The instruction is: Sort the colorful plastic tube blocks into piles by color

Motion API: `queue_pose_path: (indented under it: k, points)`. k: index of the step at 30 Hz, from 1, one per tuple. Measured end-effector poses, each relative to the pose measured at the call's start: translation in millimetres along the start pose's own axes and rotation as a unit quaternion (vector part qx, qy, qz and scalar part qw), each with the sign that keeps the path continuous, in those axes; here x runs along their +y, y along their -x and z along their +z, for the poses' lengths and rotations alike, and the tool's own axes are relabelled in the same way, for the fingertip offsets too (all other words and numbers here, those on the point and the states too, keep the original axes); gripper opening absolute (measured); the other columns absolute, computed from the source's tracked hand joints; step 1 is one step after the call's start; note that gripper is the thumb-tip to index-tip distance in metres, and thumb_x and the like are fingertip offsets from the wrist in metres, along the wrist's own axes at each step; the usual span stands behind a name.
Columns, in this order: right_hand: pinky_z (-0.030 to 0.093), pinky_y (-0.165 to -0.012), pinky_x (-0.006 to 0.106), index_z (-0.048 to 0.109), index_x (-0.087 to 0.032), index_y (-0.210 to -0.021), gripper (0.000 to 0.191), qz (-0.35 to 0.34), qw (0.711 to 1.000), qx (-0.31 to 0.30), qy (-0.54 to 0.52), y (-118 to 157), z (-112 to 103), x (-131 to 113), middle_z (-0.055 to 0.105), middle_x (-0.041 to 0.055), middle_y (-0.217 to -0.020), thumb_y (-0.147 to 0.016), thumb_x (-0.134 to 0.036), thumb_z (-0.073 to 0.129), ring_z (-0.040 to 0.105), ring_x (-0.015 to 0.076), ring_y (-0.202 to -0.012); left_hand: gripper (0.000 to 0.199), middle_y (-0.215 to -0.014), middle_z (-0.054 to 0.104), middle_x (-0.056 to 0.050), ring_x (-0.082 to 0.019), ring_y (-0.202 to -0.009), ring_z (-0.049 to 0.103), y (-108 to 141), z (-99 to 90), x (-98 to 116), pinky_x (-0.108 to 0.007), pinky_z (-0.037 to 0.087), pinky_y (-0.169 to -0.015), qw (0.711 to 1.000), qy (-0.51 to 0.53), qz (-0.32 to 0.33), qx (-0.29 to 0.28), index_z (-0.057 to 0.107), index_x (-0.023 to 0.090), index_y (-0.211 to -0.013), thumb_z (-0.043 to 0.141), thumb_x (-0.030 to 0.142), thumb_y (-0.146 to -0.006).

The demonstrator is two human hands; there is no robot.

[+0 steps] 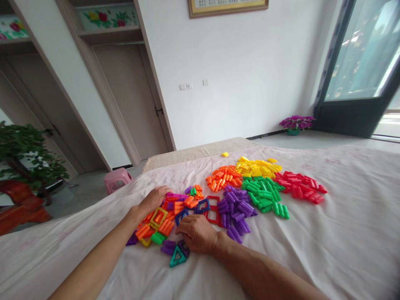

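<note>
On pale cloth (337, 233), a mixed pile (166, 227) of pieces beside purple, orange, yellow, green, red heaps (239, 206)

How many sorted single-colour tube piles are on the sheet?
5: the yellow pile at the back, the orange pile left of it, the green pile in the middle, the red pile far right, and the purple pile nearest the right hand.

The bare left forearm (106, 248) is stretched forward and inward, with the left hand (154, 200) held palm down, while the right forearm (253, 266) is angled leftward, with the right hand (198, 234) lowered, back uppermost, and its fingers (185, 226) bent.
</note>
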State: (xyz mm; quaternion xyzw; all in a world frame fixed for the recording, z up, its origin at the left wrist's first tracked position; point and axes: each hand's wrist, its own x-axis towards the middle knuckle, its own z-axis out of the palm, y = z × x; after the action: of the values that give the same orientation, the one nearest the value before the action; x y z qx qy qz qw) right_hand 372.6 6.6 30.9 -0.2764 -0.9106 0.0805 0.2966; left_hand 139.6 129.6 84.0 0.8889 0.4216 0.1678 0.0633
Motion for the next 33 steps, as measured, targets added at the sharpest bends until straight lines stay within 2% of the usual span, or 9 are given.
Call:
queue_pose_path:
  k: [4, 8, 12, 16, 19, 23, 28, 30, 33]
  points:
    - [0.047, -0.070, 0.025, 0.070, -0.020, -0.096, 0.031, -0.056, 0.998, 0.011, 0.002, -2.8, 6.1, -7.0, 0.073, 0.0039, -0.088, -0.071, -0.009, 0.053, 0.066, 0.0168, -0.078, 0.031, -0.100, 0.071, -0.006, -0.019, -0.100, 0.064, 6.8, -9.1, 0.2, -0.031, 0.046, -0.094, 0.998, -0.010, -0.026, 0.052, 0.072, 0.020, -0.102, 0.045, 0.013, -0.089]
    - [0.046, -0.070, 0.024, 0.069, -0.020, -0.095, 0.030, -0.066, 0.998, -0.002, 0.010, -6.0, 7.5, -11.9, 0.072, 0.0033, -0.088, -0.072, -0.009, 0.055, 0.066, 0.0161, -0.079, 0.034, -0.111, 0.070, -0.011, -0.022, -0.105, 0.063, -26.4, -1.6, 1.4, -0.035, 0.045, -0.097, 0.990, -0.026, -0.075, 0.117, 0.069, 0.018, -0.113, 0.042, 0.015, -0.091]
    - [0.045, -0.068, 0.023, 0.070, -0.019, -0.095, 0.030, -0.042, 0.999, -0.004, 0.011, -4.8, 5.9, -11.5, 0.072, 0.0032, -0.088, -0.072, -0.008, 0.055, 0.065, 0.0155, -0.078, 0.036, -0.113, 0.071, -0.012, -0.021, -0.105, 0.063, -70.6, 22.8, 16.1, -0.034, 0.043, -0.098, 0.990, -0.029, -0.079, 0.112, 0.069, 0.016, -0.112, 0.042, 0.011, -0.090]
    - [0.045, -0.067, 0.023, 0.070, -0.020, -0.095, 0.029, -0.035, 0.999, -0.003, 0.008, -1.7, 3.3, -9.9, 0.072, 0.0030, -0.087, -0.073, -0.009, 0.054, 0.065, 0.0151, -0.076, 0.032, -0.099, 0.074, -0.008, -0.019, -0.095, 0.066, -86.4, 43.2, 33.9, -0.028, 0.046, -0.089, 0.997, -0.019, -0.049, 0.052, 0.072, 0.018, -0.103, 0.046, 0.010, -0.087]
    - [0.045, -0.066, 0.023, 0.069, -0.020, -0.095, 0.029, -0.044, 0.999, 0.003, 0.010, -1.3, 1.2, -9.7, 0.071, 0.0028, -0.086, -0.073, -0.008, 0.053, 0.064, 0.0151, -0.076, 0.031, -0.096, 0.074, -0.006, -0.017, -0.093, 0.066, -77.2, 41.1, 41.6, -0.026, 0.046, -0.089, 1.000, -0.011, -0.009, 0.011, 0.073, 0.020, -0.100, 0.047, 0.011, -0.087]
    - [0.044, -0.064, 0.024, 0.068, -0.020, -0.097, 0.030, -0.076, 0.997, 0.012, 0.020, -2.8, 0.9, -11.9, 0.070, 0.0018, -0.084, -0.073, -0.009, 0.053, 0.063, 0.0146, -0.074, 0.029, -0.093, 0.073, -0.004, -0.017, -0.091, 0.065, -52.1, 22.1, 48.6, -0.028, 0.045, -0.092, 0.998, 0.002, 0.050, -0.033, 0.074, 0.021, -0.096, 0.047, 0.014, -0.088]
    - [0.045, -0.065, 0.026, 0.065, -0.020, -0.091, 0.023, -0.152, 0.988, 0.024, 0.032, -1.4, 5.9, -17.1, 0.070, 0.0016, -0.082, -0.072, -0.011, 0.057, 0.063, 0.0150, -0.072, 0.031, -0.094, 0.073, -0.003, -0.017, -0.092, 0.065, -18.2, 4.0, 53.6, -0.028, 0.047, -0.091, 0.996, 0.020, 0.073, -0.054, 0.074, 0.021, -0.095, 0.045, 0.014, -0.087]
    - [0.046, -0.068, 0.026, 0.065, -0.021, -0.092, 0.021, -0.173, 0.984, 0.030, 0.031, 0.4, 5.7, -17.2, 0.071, 0.0018, -0.085, -0.074, -0.013, 0.057, 0.065, 0.0155, -0.075, 0.033, -0.098, 0.073, -0.004, -0.017, -0.096, 0.065, -3.5, -1.9, 49.7, -0.029, 0.047, -0.093, 0.998, 0.028, 0.053, -0.025, 0.073, 0.021, -0.099, 0.043, 0.015, -0.088]
    - [0.047, -0.075, 0.026, 0.066, -0.021, -0.096, 0.024, -0.127, 0.990, 0.065, 0.023, 1.7, -2.7, -12.7, 0.072, 0.0033, -0.092, -0.077, -0.012, 0.054, 0.066, 0.0157, -0.082, 0.038, -0.113, 0.071, -0.006, -0.019, -0.108, 0.064, 26.6, -13.5, 34.5, -0.031, 0.047, -0.099, 0.994, 0.031, -0.032, 0.098, 0.069, 0.020, -0.113, 0.040, 0.017, -0.089]
